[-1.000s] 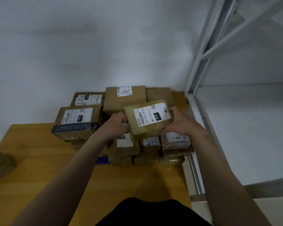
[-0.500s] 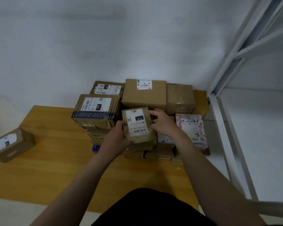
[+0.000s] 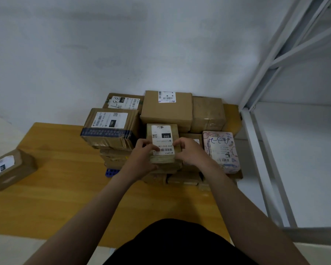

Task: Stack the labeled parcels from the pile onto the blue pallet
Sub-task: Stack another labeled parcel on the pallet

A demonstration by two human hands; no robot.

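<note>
A small brown parcel (image 3: 163, 134) with a white "010" label lies on top of the front middle of the stack, label up. My left hand (image 3: 141, 155) grips its near left corner and my right hand (image 3: 191, 152) grips its near right edge. Around it are stacked labeled parcels: a taped "150" box (image 3: 111, 127) to the left, a large box (image 3: 166, 109) behind, a pink printed parcel (image 3: 221, 150) to the right. Only a small blue corner of the pallet (image 3: 111, 172) shows under the stack.
A lone labeled box (image 3: 8, 169) lies on the wooden floor panel (image 3: 61, 188) at far left. A white metal rack frame (image 3: 264, 150) stands to the right. The white wall is right behind the stack.
The "010" parcel was held up in the air, then turned and lowered onto the front of the stack. Both hands stay on it. The view tilted left and down.
</note>
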